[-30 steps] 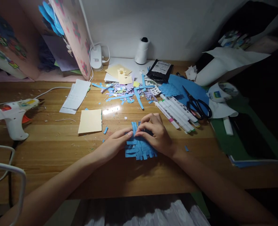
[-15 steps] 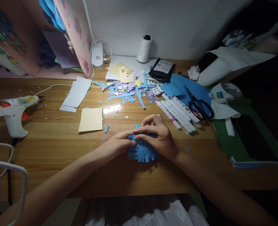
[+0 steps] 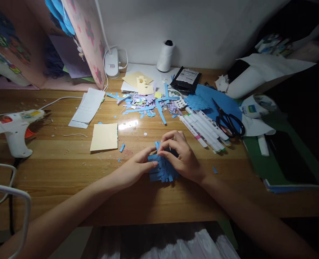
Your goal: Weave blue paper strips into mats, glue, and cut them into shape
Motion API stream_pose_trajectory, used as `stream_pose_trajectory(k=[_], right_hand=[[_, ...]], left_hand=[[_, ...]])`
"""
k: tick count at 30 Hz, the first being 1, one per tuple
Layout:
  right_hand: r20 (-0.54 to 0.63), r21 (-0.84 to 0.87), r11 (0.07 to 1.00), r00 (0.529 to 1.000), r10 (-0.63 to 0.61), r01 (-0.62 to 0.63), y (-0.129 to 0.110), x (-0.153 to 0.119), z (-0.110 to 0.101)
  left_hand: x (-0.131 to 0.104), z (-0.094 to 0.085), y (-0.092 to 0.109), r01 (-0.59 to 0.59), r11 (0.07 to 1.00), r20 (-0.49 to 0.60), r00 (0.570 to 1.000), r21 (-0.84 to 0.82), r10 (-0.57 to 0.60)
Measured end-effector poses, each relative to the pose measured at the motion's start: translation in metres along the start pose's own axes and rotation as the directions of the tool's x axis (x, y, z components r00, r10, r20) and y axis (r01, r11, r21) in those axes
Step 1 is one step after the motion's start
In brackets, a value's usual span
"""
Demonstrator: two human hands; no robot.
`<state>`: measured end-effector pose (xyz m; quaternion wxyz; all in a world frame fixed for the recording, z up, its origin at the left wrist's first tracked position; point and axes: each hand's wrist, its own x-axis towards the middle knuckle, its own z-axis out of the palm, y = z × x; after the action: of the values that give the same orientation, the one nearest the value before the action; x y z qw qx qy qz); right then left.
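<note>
Blue paper weave: the piece [image 3: 163,174] is at the center of the frame, just below the middle, between your hands.
Woven part: across its lower middle the strips look crossed over and under one another, so much of the piece seems formed.
Unfinished part: strip ends jut out unevenly at its left and lower edges, and one group stands up at the top. Those edges look unsettled; your right hand hides the upper right, so you cannot tell how far the weave goes there.
Left hand: your left hand [image 3: 129,171] has its thumb laid on the weave's left side, gripping it against fingers that are mostly hidden.
Right hand: your right hand [image 3: 185,160] curls over the upper right, thumb and forefinger tips brought together at the top strips; whether a strip is between them is too small to tell.
Desk: wood grain of the desk [image 3: 108,205] shows below the weave down to its front edge, low in the frame, giving your wrists room.
Left side: the cream card [image 3: 104,137] and a blue scrap [image 3: 122,148] lie beyond your left forearm.
Far side: paper scraps [image 3: 143,104] spread across the upper middle.
Right side: markers [image 3: 205,131] and black scissors [image 3: 225,124] limit reach toward the upper right.
</note>
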<state>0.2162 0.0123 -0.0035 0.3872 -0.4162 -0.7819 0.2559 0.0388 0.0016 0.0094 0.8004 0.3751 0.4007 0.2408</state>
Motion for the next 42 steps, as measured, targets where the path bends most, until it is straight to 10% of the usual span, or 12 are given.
stream_pose_trajectory(k=[6, 19, 33, 42], right_hand=[[-0.127, 0.229, 0.971, 0.987, 0.097, -0.066, 0.005, 0.001, -0.006], [0.19, -0.213, 0.971, 0.98, -0.065, 0.105, -0.006, 0.001, -0.005], [-0.163, 0.092, 0.995, 0.987, -0.012, 0.027, -0.005, -0.004, 0.001], [-0.419, 0.136, 0.99, 0.905, 0.077, -0.022, 0.0, -0.001, -0.012]], left_hand=[[0.002, -0.004, -0.003, -0.04, 0.997, -0.007, 0.999, 0.063, 0.04], [0.001, -0.005, -0.006, -0.253, 0.868, 0.092, 0.967, 0.426, 0.237], [-0.002, -0.004, -0.003, -0.197, 0.938, -0.007, 0.978, 0.286, 0.208], [0.0, -0.001, 0.007, -0.051, 0.999, -0.07, 0.996, -0.02, 0.049]])
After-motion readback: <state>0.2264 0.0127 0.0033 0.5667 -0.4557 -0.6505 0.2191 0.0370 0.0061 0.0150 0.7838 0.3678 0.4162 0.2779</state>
